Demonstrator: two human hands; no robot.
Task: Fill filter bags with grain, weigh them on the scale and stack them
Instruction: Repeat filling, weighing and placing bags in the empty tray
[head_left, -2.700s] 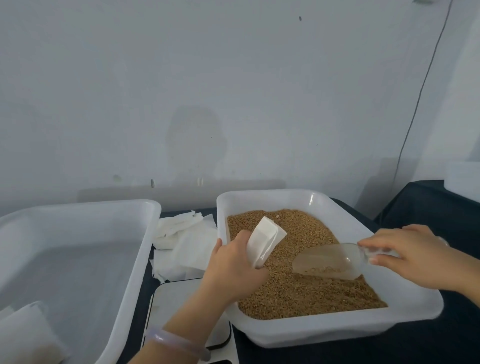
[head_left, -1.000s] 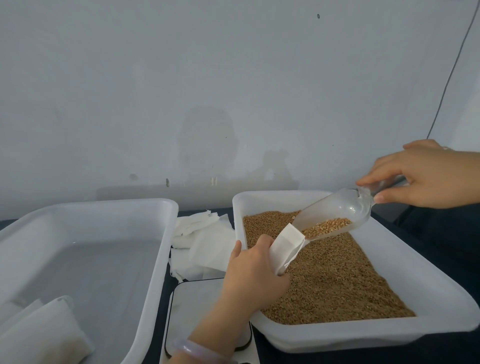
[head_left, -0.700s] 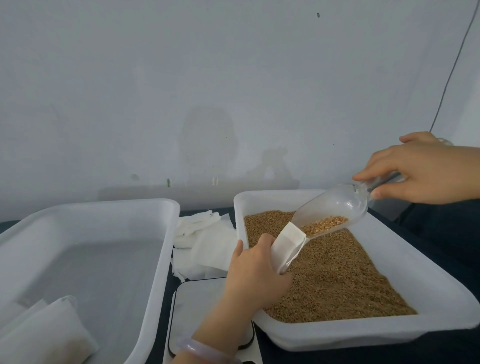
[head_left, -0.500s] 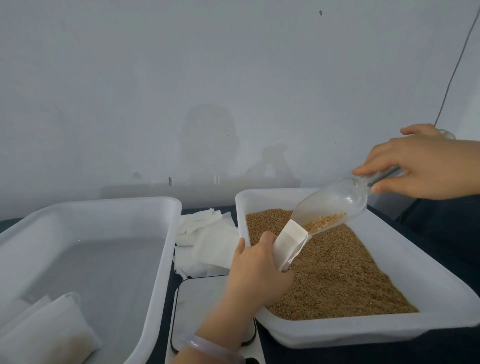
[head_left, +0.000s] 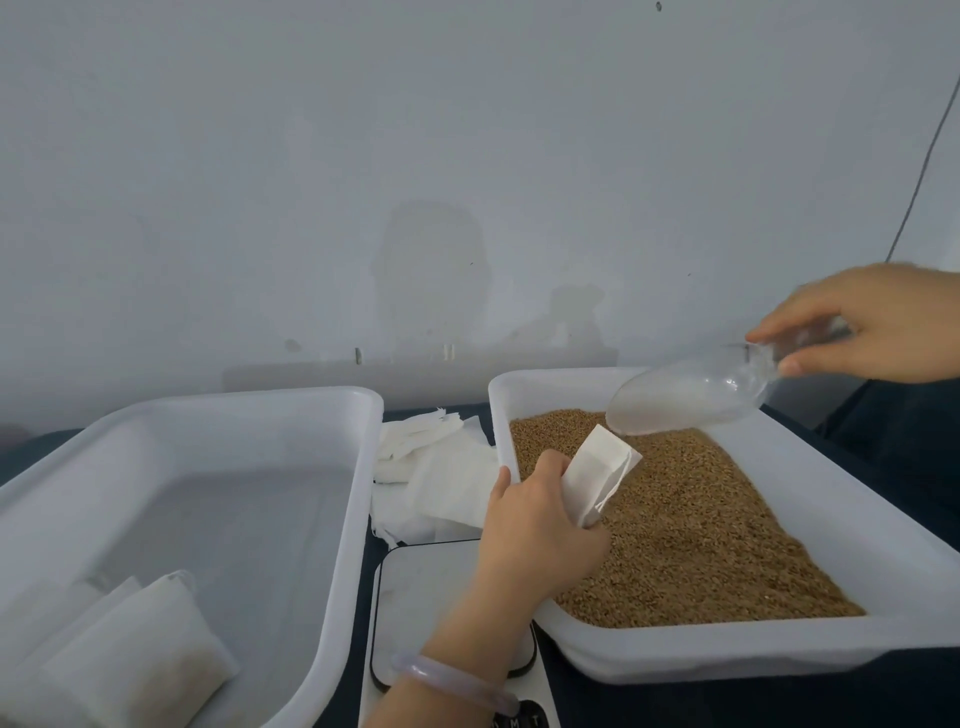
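Head view: left hand (head_left: 540, 525) has its fingers curled round the lower half of a small white paper filter bag (head_left: 597, 470), held over the brown grain (head_left: 701, 530) in the white plastic tray (head_left: 727, 649). The bag's long axis tilts up-right, open mouth toward the clear plastic scoop (head_left: 691, 397). Right hand (head_left: 878, 322) pinches the scoop handle. Scoop hangs up-right of the bag mouth, near, not touching; bowl looks empty, but blurred. Flat white scale (head_left: 421, 587) sits just below-left of the left hand, so weighing is probably that hand's job.

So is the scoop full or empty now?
Empty: the clear scoop, held by the right hand, shows no grain inside, only see-through plastic.
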